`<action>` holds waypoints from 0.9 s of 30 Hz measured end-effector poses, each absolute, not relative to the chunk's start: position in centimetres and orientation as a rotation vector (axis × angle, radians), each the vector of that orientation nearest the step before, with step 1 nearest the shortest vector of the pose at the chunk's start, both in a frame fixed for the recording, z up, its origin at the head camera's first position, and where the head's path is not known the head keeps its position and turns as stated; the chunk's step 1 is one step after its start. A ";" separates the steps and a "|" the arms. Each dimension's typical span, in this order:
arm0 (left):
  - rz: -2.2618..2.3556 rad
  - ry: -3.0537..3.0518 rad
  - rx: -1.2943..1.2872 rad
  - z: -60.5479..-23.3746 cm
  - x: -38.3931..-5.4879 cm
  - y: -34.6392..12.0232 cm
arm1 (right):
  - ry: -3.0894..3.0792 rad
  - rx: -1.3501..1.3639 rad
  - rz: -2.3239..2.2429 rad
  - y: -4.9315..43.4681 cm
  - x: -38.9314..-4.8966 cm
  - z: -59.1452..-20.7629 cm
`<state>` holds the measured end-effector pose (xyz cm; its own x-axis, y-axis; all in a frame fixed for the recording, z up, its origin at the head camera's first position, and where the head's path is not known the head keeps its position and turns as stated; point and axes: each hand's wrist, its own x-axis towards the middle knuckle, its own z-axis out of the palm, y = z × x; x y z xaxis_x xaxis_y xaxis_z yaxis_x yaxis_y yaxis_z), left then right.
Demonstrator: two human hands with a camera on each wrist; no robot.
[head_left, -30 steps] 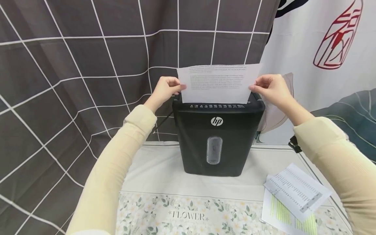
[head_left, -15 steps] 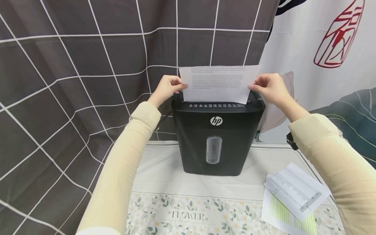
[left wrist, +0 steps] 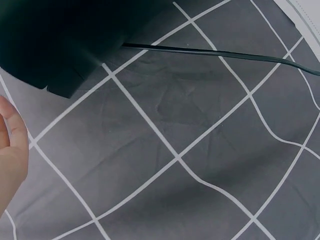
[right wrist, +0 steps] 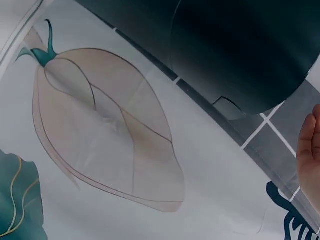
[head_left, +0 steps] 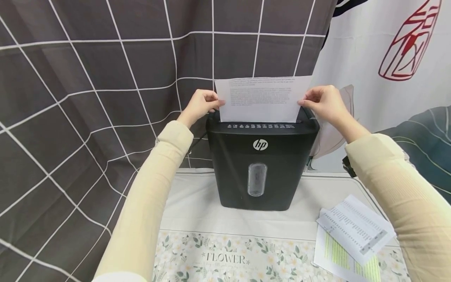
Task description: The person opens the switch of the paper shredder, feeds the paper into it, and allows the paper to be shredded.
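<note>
A printed sheet of paper [head_left: 262,100] stands upright at the top of a black HP paper shredder [head_left: 236,172], its lower edge at the slot. My left hand [head_left: 201,105] pinches the sheet's left edge between thumb and fingers. On the opposite edge my right hand [head_left: 325,102] pinches it the same way. In the left wrist view only part of the left hand [left wrist: 12,145] shows, beside the dark shredder body [left wrist: 65,40]. The right wrist view catches a sliver of the right hand [right wrist: 310,155] at its edge; the sheet is outside both wrist views.
Several printed sheets [head_left: 356,231], one with green highlighting, lie on the table [head_left: 190,219] at the right. A floral mat [head_left: 211,266] lettered FLOWER covers the front. Behind hangs a dark grid-patterned curtain [head_left: 141,66]. A black cord [left wrist: 220,52] runs from the shredder.
Both hands keep hold of the sheet at the shredder's top. Slightly less of the sheet's upper part shows than a second ago, and the left hand has shifted a little to the right.
</note>
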<state>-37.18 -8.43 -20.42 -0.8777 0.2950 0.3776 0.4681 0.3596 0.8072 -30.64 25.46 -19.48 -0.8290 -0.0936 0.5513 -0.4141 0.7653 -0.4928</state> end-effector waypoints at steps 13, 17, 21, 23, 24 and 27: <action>-1.525 -2.495 -0.736 -21.8 -37.3 -7.9 | -2.488 0.401 0.833 25.9 -31.0 -20.9; -1.468 -2.513 -0.767 -22.0 -37.3 -8.0 | -2.497 0.387 0.813 25.7 -31.1 -21.2; -1.367 -2.527 -0.789 -22.4 -37.5 -8.3 | -2.506 0.395 0.791 25.3 -31.1 -21.7; -1.327 -2.538 -0.791 -22.6 -37.4 -8.4 | -2.513 0.396 0.776 25.2 -31.1 -21.9; -1.300 -2.548 -0.789 -22.7 -37.4 -8.5 | -2.516 0.392 0.775 25.1 -31.1 -22.1; -1.216 -2.578 -0.780 -22.8 -37.4 -8.4 | -2.524 0.383 0.767 25.1 -31.0 -22.3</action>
<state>-37.42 -8.43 -22.85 -0.8446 0.3803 0.3768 0.5327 0.5263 0.6628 -30.96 25.14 -22.35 -0.8500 -0.1252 0.5117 -0.3887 0.8047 -0.4487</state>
